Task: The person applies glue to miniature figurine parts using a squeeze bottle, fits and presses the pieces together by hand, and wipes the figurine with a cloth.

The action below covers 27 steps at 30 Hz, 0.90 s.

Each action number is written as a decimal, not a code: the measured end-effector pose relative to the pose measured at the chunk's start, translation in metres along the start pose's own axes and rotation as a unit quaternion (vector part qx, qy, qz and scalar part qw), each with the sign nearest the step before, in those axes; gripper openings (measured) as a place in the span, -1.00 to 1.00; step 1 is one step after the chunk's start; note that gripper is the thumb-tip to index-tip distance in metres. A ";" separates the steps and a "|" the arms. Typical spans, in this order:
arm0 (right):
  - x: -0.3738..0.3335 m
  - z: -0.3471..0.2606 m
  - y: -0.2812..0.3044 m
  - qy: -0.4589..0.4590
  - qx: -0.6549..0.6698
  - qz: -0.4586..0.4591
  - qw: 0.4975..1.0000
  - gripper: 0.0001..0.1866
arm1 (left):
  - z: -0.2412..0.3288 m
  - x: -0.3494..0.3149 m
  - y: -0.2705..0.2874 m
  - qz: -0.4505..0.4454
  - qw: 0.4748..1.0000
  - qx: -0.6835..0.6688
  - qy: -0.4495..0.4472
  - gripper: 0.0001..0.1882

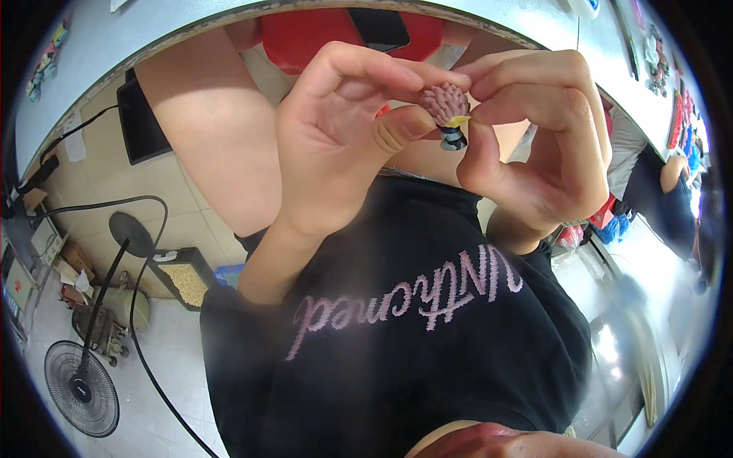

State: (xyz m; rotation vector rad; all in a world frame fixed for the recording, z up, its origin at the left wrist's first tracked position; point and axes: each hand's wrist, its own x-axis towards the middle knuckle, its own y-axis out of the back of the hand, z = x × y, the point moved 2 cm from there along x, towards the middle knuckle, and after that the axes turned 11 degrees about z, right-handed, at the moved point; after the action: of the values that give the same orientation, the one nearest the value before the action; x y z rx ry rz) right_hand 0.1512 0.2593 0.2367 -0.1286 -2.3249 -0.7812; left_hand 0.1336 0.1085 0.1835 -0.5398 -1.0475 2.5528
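Between my two hands, above my lap and just at the near side of the table edge, is a small figurine. Its top is a spiky, dusty-pink mass, with a yellow bit beneath and a dark-and-grey lower part. The thumb and index finger of my left hand pinch it from the left. From the right, my right hand closes thumb and index finger at the pink and yellow side. Whether a separate small piece is between the right fingertips cannot be made out.
A pale table curves across the top, with small colourful figures at its far left. Below it shows a red seat bearing a black flat object. A floor fan, a black cable and a tray of pale granules lie left. Another person sits right.
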 end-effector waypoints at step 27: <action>-0.006 -0.018 -0.019 -0.047 0.086 0.118 0.988 -0.75 | 0.002 -0.002 0.003 -0.031 0.998 -0.038 -0.044 -0.69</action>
State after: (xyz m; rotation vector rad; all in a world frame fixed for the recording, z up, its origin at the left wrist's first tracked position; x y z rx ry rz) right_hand 0.1605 0.2344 0.2346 -0.3642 -2.3981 -0.4628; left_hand 0.1343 0.1042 0.1837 -0.4106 -1.1774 2.5110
